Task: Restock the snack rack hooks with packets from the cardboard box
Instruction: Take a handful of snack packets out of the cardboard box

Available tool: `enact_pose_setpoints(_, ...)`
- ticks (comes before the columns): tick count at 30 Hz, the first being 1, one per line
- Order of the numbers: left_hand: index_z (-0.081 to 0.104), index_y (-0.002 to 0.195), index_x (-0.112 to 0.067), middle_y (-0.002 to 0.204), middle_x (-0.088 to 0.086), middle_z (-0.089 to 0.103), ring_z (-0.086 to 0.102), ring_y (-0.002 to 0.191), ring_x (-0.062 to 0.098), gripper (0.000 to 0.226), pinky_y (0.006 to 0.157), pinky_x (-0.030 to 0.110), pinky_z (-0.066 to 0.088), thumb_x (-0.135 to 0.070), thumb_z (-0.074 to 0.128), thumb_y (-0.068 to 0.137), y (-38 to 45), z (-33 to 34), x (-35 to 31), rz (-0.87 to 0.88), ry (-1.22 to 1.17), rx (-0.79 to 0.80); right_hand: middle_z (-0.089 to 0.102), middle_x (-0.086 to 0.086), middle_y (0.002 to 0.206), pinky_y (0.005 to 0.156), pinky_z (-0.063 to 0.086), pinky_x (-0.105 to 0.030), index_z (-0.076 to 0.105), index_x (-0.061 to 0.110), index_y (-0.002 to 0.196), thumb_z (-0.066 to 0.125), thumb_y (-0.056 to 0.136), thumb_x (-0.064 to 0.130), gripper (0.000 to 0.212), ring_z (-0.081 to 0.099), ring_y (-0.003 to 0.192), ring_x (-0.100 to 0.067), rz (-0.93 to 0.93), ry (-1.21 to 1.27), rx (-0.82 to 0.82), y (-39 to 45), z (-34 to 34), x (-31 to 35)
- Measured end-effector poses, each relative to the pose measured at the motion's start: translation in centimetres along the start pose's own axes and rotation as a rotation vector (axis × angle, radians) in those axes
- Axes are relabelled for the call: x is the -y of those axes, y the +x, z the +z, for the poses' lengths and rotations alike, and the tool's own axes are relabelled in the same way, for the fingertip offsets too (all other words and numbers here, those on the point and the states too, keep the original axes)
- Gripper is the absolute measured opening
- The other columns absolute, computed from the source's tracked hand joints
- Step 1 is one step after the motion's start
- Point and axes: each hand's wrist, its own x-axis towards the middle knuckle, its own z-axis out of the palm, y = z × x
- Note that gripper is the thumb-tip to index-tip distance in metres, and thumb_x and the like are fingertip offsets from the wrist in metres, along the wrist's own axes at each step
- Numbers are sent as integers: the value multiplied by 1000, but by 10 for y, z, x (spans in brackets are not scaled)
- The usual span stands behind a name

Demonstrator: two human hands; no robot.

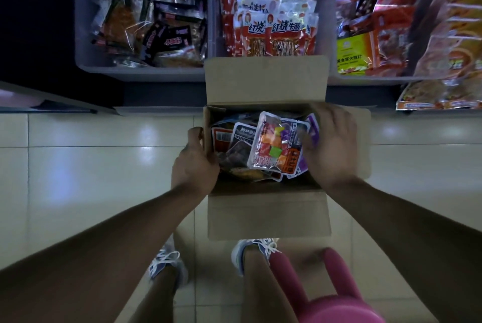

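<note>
An open cardboard box (268,215) sits on the tiled floor in front of me, its flaps folded out. Several snack packets lie inside, a clear one with colourful cubes (273,145) on top. My left hand (194,163) grips the box's left wall, thumb over the rim. Reaching into the box from the right, my right hand (330,145) has its fingers on the colourful packet's right edge; whether they pinch it is hidden. No rack hooks are in view.
Grey bins stand beyond the box: dark packets (146,22) at left, red and white packets (268,22) in the middle, orange and red packets (407,22) at right. A pink stool (336,296) stands by my right foot. Pale floor tiles lie on both sides.
</note>
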Motion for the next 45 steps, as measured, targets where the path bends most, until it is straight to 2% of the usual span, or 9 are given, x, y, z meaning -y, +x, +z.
enact_pose_setpoints(5, 51, 144, -8, 147, 15, 53, 42, 143, 33, 62, 120, 50, 36, -5, 69, 85, -17, 8, 17, 399, 130, -225, 49, -6, 151, 119, 28, -42, 21, 27, 158, 82, 78, 50, 104, 40, 142, -31, -6, -13, 454, 17, 11, 25)
enact_pose_setpoints(9, 53, 142, -10, 143, 14, 59, 47, 140, 34, 69, 124, 49, 28, -16, 79, 79, -22, 26, 11, 471, 248, -109, 55, -7, 138, 106, 36, -40, 41, 21, 142, 89, 68, 44, 91, 45, 131, -29, 24, -107, 427, 17, 15, 25)
enact_pose_setpoints(14, 8, 165, -9, 164, 15, 38, 16, 160, 27, 125, 121, 42, -28, -56, 82, 76, 1, 34, -13, 314, 508, 61, 50, -2, 144, 104, 41, -37, 51, 24, 135, 84, 76, 39, 69, 45, 135, -23, -48, -119, 612, 5, 11, 16)
enact_pose_setpoints(20, 43, 154, -17, 140, 14, 65, 51, 142, 26, 81, 112, 32, -40, -54, 74, 89, 12, 39, -14, 359, 495, -46, 53, -3, 142, 99, 48, -41, 32, 32, 142, 85, 78, 35, 83, 53, 129, -25, 38, 50, 613, -6, 12, 20)
enact_pose_setpoints(23, 63, 134, -10, 127, 18, 72, 60, 131, 32, 73, 127, 40, -18, -50, 86, 77, 10, 35, -5, 455, 469, -80, 45, -4, 151, 110, 42, -43, 25, 33, 156, 86, 77, 36, 100, 44, 139, -25, 12, 48, 661, -5, 13, 22)
enact_pose_setpoints(29, 68, 115, -13, 123, 13, 74, 61, 130, 32, 52, 128, 51, 24, -29, 92, 72, 5, 24, 4, 578, 291, 34, 48, 7, 153, 113, 41, -33, 65, 28, 131, 77, 85, 27, 48, 45, 140, -15, -9, 130, 647, -12, 0, 22)
enact_pose_setpoints(38, 67, 127, -16, 126, 9, 69, 62, 117, 23, 40, 93, 35, 54, -33, 78, 92, 3, 4, -22, 501, 52, 179, 67, 17, 79, 67, 53, -25, 61, 34, 85, 82, 83, 34, 21, 68, 79, -8, 210, 275, 388, -34, -24, 34)
enact_pose_setpoints(41, 62, 102, -31, 104, -6, 72, 67, 90, 11, 19, 72, 33, 57, -42, 75, 93, 2, -17, -36, 490, -12, 212, 66, 21, 79, 56, 47, -7, 59, 37, 82, 88, 78, 22, 32, 68, 72, 9, 272, 519, 387, -28, -41, 32)
enact_pose_setpoints(45, 59, 101, -29, 93, -9, 76, 74, 79, 8, 20, 62, 30, 59, -48, 65, 98, -2, -34, -39, 466, -51, 259, 76, 11, 95, 70, 58, -15, 65, 29, 104, 92, 71, 21, 43, 73, 87, 1, 323, 718, 489, -19, -45, 31)
